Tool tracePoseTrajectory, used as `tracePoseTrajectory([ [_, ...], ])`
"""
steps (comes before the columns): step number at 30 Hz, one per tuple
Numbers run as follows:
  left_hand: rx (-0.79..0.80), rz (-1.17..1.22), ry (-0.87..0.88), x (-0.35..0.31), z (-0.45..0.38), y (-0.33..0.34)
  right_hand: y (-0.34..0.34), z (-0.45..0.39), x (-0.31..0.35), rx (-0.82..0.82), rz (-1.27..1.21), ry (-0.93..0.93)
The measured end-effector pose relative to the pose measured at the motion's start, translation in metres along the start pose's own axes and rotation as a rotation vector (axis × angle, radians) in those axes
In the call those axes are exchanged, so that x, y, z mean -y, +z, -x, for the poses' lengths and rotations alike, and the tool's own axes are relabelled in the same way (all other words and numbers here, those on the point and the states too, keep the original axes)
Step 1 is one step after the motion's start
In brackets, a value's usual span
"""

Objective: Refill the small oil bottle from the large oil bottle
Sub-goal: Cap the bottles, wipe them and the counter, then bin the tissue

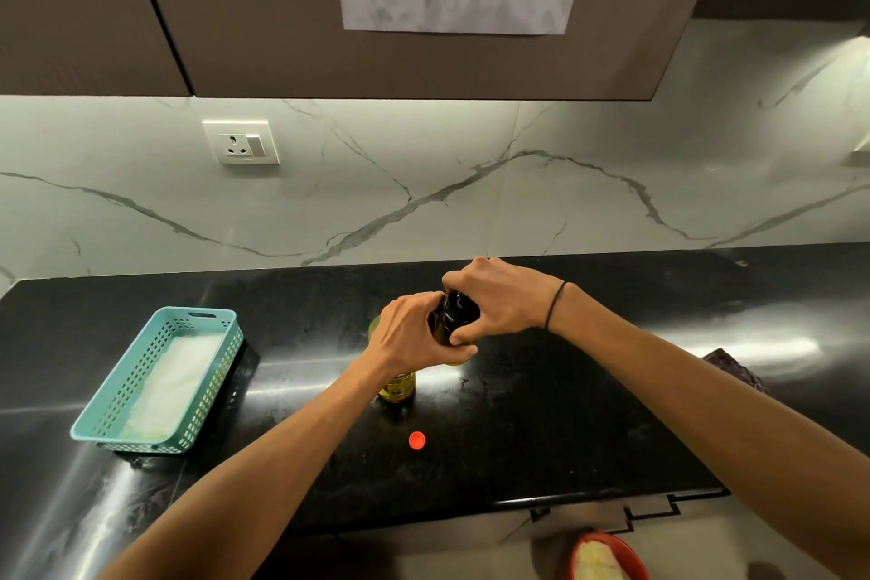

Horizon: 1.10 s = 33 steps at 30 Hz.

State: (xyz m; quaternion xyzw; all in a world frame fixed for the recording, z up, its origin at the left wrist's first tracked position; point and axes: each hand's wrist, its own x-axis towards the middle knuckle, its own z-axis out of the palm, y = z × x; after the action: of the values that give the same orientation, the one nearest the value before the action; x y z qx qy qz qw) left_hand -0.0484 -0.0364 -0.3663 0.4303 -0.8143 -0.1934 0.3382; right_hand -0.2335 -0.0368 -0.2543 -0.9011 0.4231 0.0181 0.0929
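Observation:
The small oil bottle (453,316) is dark, with a black top, and stands mid-counter. My left hand (414,334) wraps its body from the left. My right hand (499,297) grips its black top from above and the right. The large oil bottle (399,386), filled with yellow oil, stands just in front and to the left, mostly hidden behind my left hand and wrist; its mouth is not visible. A red cap (417,440) lies loose on the black countertop (565,414) in front of the large bottle.
A teal perforated basket (117,396) holding white cloth or paper sits at the left. A red bowl (635,556) shows below the counter's front edge at lower right. A dark object (734,367) lies at the right. The marble wall carries a socket (241,141), with cabinets overhead.

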Motion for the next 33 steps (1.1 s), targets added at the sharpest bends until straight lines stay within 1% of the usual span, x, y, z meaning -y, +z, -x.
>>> tracePoseTrajectory([
  [10, -0.027, 0.003, 0.0, -0.002, 0.002, 0.005, 0.001, 0.002, 0.004, 0.02, 0.007, 0.039],
  [16, -0.009, 0.035, 0.015, 0.001, -0.002, 0.013, 0.005, 0.008, 0.001, 0.008, 0.016, 0.067],
  [20, 0.004, 0.041, 0.016, 0.003, -0.001, 0.024, 0.012, 0.012, -0.002, 0.014, 0.023, 0.118],
  [25, 0.044, 0.057, 0.014, 0.004, 0.003, 0.045, 0.031, 0.017, -0.009, 0.045, 0.027, 0.179],
  [33, 0.088, 0.039, -0.128, 0.024, 0.031, 0.103, 0.096, 0.02, -0.027, 0.102, 0.055, 0.214],
])
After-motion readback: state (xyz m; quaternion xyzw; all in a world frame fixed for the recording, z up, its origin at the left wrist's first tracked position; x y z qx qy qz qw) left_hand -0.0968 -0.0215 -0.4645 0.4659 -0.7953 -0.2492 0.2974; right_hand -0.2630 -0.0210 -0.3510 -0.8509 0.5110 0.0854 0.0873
